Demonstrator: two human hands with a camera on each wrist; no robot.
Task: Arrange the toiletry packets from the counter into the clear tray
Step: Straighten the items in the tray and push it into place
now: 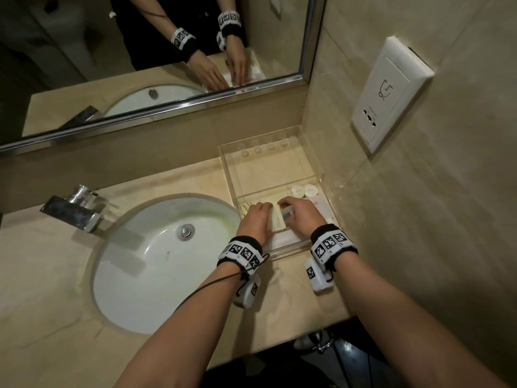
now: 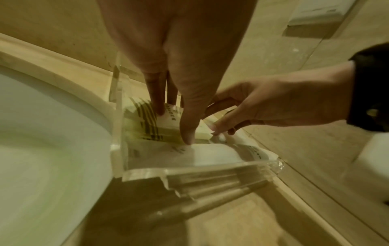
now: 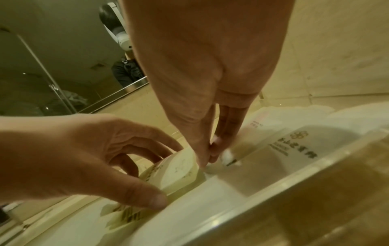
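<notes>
**Desk:** What is seen on the counter (image 1: 42, 303)?

**Photo:** A clear tray (image 1: 232, 175) is set in the corner, between the sink (image 1: 156, 261) and the side wall, below the mirror (image 1: 140, 51). Both hands are lowered into its near compartment, where the packets are gathered.

**Desk:** How is the left hand (image 1: 256, 217) placed?

**Photo:** Its fingers (image 3: 130, 146) are curved over the top edge of a cream packet (image 3: 183, 168), which is held up on edge. The thumb (image 3: 151, 199) is pressed down on a striped packet (image 2: 147, 123) lying flat in front of it, against the tray's left wall.

**Desk:** And the right hand (image 1: 300, 217)?

**Photo:** A small clear packet (image 3: 228, 155) is pinched between thumb and forefinger, just beside the cream packet. What is sealed inside cannot be made out.

**Desk:** Is anything else in the tray?

**Photo:** A white packet (image 3: 294, 146) printed with a logo is laid along the near wall, under the right hand. Two round white caps (image 1: 304, 190) are seen side by side just beyond the fingers, by the divider. The far compartment is marked only by rows of round dimples.

**Desk:** Surroundings?

**Photo:** A chrome tap (image 1: 72, 208) is mounted left of the sink, and a white socket (image 1: 391, 93) is fixed to the side wall. Patterned bands are worn on both wrists, and the hands are repeated in the mirror.
</notes>
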